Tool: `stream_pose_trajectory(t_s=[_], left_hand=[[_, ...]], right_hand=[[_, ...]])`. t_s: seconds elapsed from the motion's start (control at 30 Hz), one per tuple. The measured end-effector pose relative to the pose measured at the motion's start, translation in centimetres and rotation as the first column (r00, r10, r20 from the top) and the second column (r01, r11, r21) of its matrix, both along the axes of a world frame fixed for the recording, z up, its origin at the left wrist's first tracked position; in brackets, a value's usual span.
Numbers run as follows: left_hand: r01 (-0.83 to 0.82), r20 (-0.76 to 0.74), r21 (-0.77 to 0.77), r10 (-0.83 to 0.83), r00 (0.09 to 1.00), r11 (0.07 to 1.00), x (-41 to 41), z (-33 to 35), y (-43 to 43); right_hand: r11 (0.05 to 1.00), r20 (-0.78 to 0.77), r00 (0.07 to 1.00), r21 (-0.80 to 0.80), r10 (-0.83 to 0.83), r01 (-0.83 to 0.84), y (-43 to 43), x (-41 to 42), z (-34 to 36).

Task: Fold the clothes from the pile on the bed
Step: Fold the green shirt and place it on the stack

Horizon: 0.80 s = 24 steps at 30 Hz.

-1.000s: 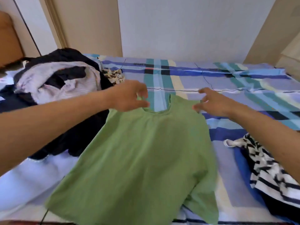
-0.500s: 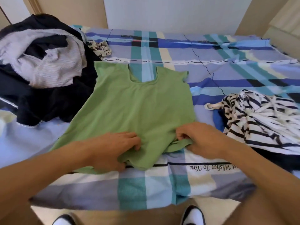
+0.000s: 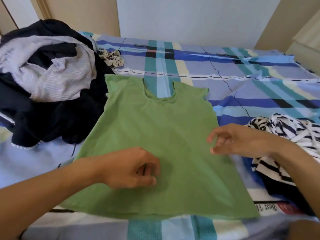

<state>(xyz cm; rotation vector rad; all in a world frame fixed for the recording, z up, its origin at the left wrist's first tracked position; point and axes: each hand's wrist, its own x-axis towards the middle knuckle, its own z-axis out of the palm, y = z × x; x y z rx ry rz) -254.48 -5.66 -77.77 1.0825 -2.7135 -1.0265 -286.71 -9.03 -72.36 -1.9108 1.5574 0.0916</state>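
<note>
Left of the green top (image 3: 155, 135) lay the clothes pile (image 3: 52, 80). The top was spread flat on the bed (image 3: 242, 87). The left hand (image 3: 131, 168) hovered over its lower half, fingers loosely curled, empty; the right hand (image 3: 232, 140) likewise at its right edge. Right of it lay a striped garment (image 3: 285, 134).

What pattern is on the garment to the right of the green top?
Black and white stripes, head view.

1 head-worn view, wide-angle, looking forward and down – close over the bed (image 3: 225, 87), far wall at top
</note>
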Motion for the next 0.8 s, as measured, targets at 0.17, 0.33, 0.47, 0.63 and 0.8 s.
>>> stream_pose_trajectory(t_s=[0.17, 0.33, 0.47, 0.63, 0.8], left_hand=[[-0.174, -0.016, -0.244, 0.175, 0.984, 0.954, 1.5, -0.9, -5.9], [-0.391, 0.028, -0.450, 0.450, 0.893, 0.803, 3.4, -1.6, -14.8], [-0.467, 0.056, -0.549, 0.588, 0.807, 0.693, 5.4, -1.0, -22.2], [-0.378, 0.286, -0.654, 0.677, 0.678, 0.655, 8.1, -0.8, -30.6], [-0.502, 0.381, -0.499, 0.699, 0.605, 0.707, 8.0, -1.6, -33.9]], right_hand=[[0.939, 0.230, 0.953, -0.236, -0.197, 0.251, -7.9, 1.8, -2.4], [0.897, 0.077, 0.962, -0.350, -0.261, 0.272, -16.3, 2.4, -5.1], [0.828, 0.079, 0.936, -0.445, -0.342, 0.340, -21.3, 2.1, -6.5], [0.829, -0.053, 0.953, -0.508, -0.299, 0.232, -26.8, 2.0, -7.8], [0.875, 0.046, 0.928, -0.317, -0.371, 0.366, -29.1, 1.7, -8.7]])
